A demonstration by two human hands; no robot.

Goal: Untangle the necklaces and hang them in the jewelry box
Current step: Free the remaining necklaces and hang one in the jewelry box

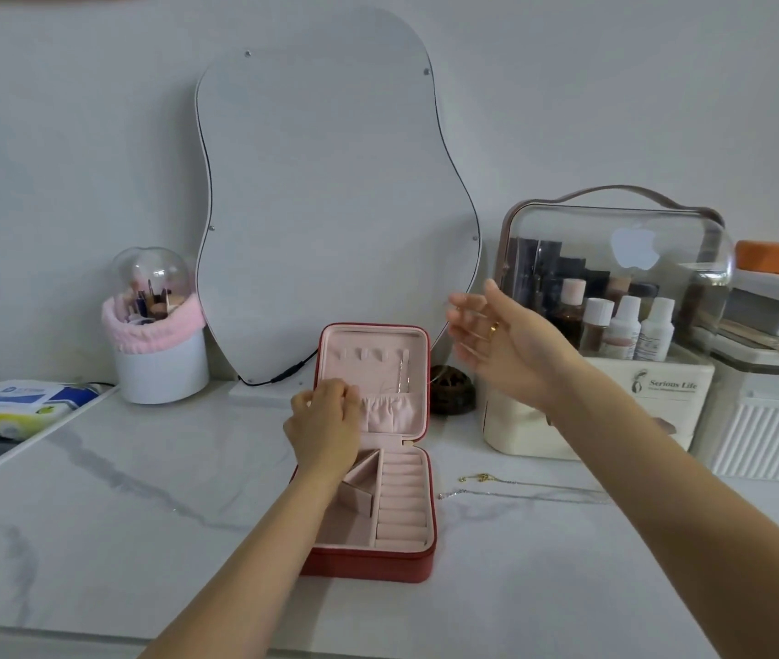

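Currently logged, hanging step under way. Jewelry box (413, 561): red, pink-lined, open on the marble counter (140, 492), lid upright. Necklace, hung (404, 375): one fine chain at the lid's right hook. My left hand (326, 423): fingers curled at the lid's pocket edge, seemingly pinching a thin chain; too fine to confirm. My right hand (497, 344): raised beside the lid, fingers spread, nothing visibly held, though a faint strand may run toward it. Necklaces, remaining (520, 487): two chains on the counter, right of the box. Next, I judge: hook this chain, then fetch those.
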